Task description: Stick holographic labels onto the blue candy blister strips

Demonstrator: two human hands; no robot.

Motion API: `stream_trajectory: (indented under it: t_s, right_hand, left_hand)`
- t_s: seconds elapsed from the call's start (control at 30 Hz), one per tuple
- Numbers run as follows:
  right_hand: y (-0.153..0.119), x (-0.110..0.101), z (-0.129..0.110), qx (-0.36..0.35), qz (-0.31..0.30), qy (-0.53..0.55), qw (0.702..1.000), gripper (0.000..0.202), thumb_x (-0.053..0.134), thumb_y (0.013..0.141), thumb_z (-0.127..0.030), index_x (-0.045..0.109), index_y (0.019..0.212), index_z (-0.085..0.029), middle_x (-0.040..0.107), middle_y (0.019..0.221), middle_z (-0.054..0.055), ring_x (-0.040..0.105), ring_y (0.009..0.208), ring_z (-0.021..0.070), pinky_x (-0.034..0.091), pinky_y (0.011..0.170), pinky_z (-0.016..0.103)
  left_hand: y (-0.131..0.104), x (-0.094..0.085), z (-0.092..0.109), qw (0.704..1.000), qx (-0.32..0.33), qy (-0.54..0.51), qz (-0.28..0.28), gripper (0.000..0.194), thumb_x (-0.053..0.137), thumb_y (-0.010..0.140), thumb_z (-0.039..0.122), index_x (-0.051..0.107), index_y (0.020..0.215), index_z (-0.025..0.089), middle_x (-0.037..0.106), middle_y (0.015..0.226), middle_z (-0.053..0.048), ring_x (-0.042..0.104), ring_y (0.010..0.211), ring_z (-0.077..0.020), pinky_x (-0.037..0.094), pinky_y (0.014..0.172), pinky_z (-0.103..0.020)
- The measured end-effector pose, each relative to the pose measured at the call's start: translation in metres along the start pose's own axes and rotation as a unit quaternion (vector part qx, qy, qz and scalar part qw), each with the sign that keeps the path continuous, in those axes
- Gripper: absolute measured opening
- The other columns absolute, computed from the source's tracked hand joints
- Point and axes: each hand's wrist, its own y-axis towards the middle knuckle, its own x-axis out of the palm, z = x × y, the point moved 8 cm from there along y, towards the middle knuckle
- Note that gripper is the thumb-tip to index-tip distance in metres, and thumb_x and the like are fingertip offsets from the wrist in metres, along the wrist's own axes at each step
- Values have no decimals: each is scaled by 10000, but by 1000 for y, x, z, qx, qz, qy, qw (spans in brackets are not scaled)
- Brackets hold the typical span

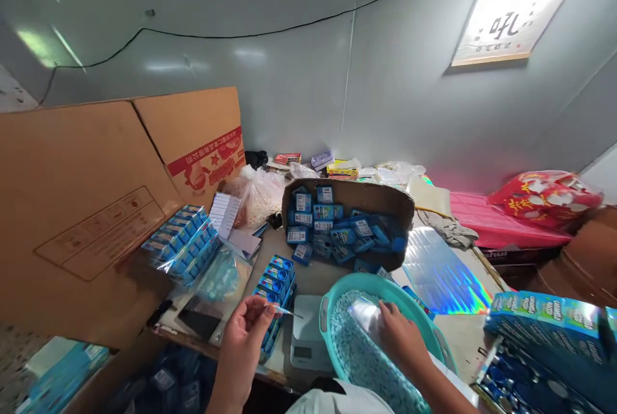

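Observation:
My left hand (245, 333) is closed in a pinch on a small, thin, pale piece (282, 310), seen edge-on; its kind is unclear. It is held above a column of blue boxes (277, 279) and left of a white digital scale (308, 330). My right hand (402, 337) is wrapped round a shiny scoop (365, 312), which rests in pale blue pellets (349, 350). These fill a turquoise basin (324, 317) with side handles. My right fingers are partly hidden behind the scoop and hand.
Behind the basin lies an open carton (409, 198) of small blue boxes. A wrapped stack of blue boxes (186, 240) and a large cardboard box (87, 208) stand left. At right is a tray of blue containers (515, 382). A clear bag of pellets (258, 195) sits behind.

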Motion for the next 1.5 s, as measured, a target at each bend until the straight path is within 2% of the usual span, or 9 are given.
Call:
stream_trajectory:
  t_s: [0.13, 0.27, 0.37, 0.53, 0.63, 0.97, 1.13, 1.27, 1.5]
  right_hand:
    - [-22, -23, -87, -127, -60, 82, 987, 678, 624, 768, -62, 529, 1422, -213, 558, 1460, 143, 502, 1350, 358, 246, 1193, 624]
    - [-37, -54, -178, -207, -128, 377, 893, 760, 742, 729, -204, 478, 1435, -298, 600, 1387, 81, 594, 1200, 269, 465, 1059, 446]
    - [-33, -57, -211, -197, -113, 471, 852, 659, 781, 714, -305, 570, 1334, -230, 681, 1205, 101, 625, 1089, 274, 475, 1010, 455]
    - [-21, -54, -236, -185, -112, 491, 844, 332, 622, 859, -476, 703, 970, -174, 701, 859, 77, 619, 823, 238, 478, 781, 379]
    - [-19, -57, -248, -201, -150, 475, 844, 386, 558, 892, -527, 660, 780, -172, 619, 723, 37, 534, 725, 200, 400, 676, 333]
    - [-13, -50, -287, -187, -256, 480, 818, 358, 630, 795, -507, 649, 675, -170, 625, 661, 27, 508, 672, 183, 343, 653, 317]
    - [-18, -56, -294, -176, -280, 546, 770, 329, 696, 797, -488, 711, 695, -175, 686, 696, 30, 565, 730, 194, 380, 742, 320]
    - [-28, -63, -296, -191, -309, 574, 733, 203, 687, 796, -382, 777, 805, -201, 718, 757, 23, 611, 800, 206, 416, 810, 326]
    - [-35, -67, -288, -149, -319, 566, 745, 265, 633, 690, -309, 799, 861, -195, 749, 760, 43, 647, 811, 250, 459, 841, 389]
  left_hand:
    - [-4, -8, -18, 994, -53, -95, 29, 536, 912, 570, 501, 636, 896, 176, 785, 830, -12, 746, 815, -160, 555, 830, -257]
    - [-12, -9, -31, 982, -77, -163, 58, 517, 930, 566, 456, 633, 888, 181, 775, 788, 8, 750, 796, -145, 582, 827, -257]
    - [-19, -6, -41, 970, -114, -207, 48, 491, 930, 595, 393, 640, 935, 193, 799, 864, -34, 762, 852, -178, 604, 810, -284]
    - [-30, -14, -48, 946, -125, -287, 83, 447, 960, 542, 300, 664, 854, 178, 795, 817, -30, 771, 824, -186, 613, 827, -275]
    - [-37, -22, -55, 936, -137, -303, 119, 441, 954, 545, 236, 663, 873, 180, 794, 806, -31, 773, 807, -195, 623, 801, -288]
    - [-49, -62, -54, 938, -93, -272, 195, 566, 894, 617, 239, 625, 1113, 192, 784, 782, -9, 713, 644, -140, 583, 684, -255]
    - [-47, -76, -47, 940, -37, -287, 179, 525, 852, 657, 317, 646, 1122, 186, 798, 953, -65, 746, 798, -188, 596, 793, -325]
    - [-41, -67, -41, 931, -44, -347, 103, 473, 831, 670, 357, 691, 1082, 172, 789, 968, -89, 742, 822, -222, 612, 769, -370]
    - [-29, -47, -20, 968, -25, -246, 38, 434, 821, 742, 428, 719, 1076, 170, 773, 964, -68, 721, 882, -193, 586, 831, -312]
